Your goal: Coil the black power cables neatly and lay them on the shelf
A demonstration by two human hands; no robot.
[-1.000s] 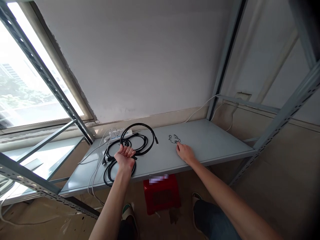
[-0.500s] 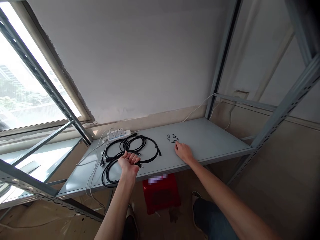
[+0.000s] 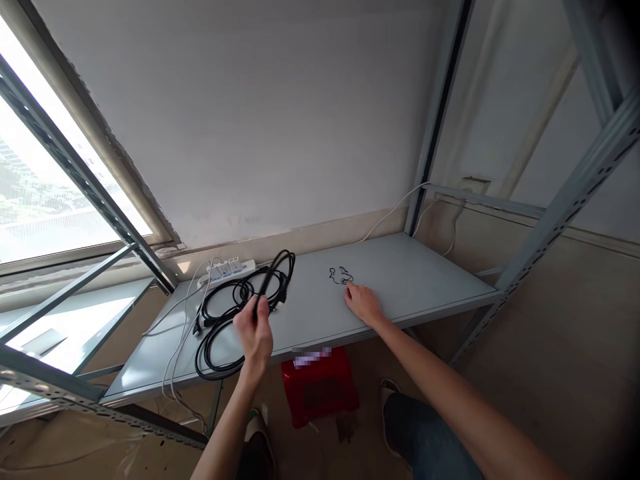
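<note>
My left hand is closed around a looped black cable, whose upper loop stands raised above the shelf board. Beneath and beside it, more coiled black cables lie on the board, one coil reaching over the front edge. My right hand rests on the board with its fingers curled together. Its fingertips touch or nearly touch several thin black ties lying in a loose tangle. Whether the fingers pinch one of them is hidden.
The grey shelf board sits between metal uprights. A white power strip with white cords lies at the back left, by the wall. Below the front edge is a red stool. A window is at the left.
My left hand has turned upright and lifted part of the black cable into a raised loop. My right hand stays by the thin ties. The view has shifted slightly.
</note>
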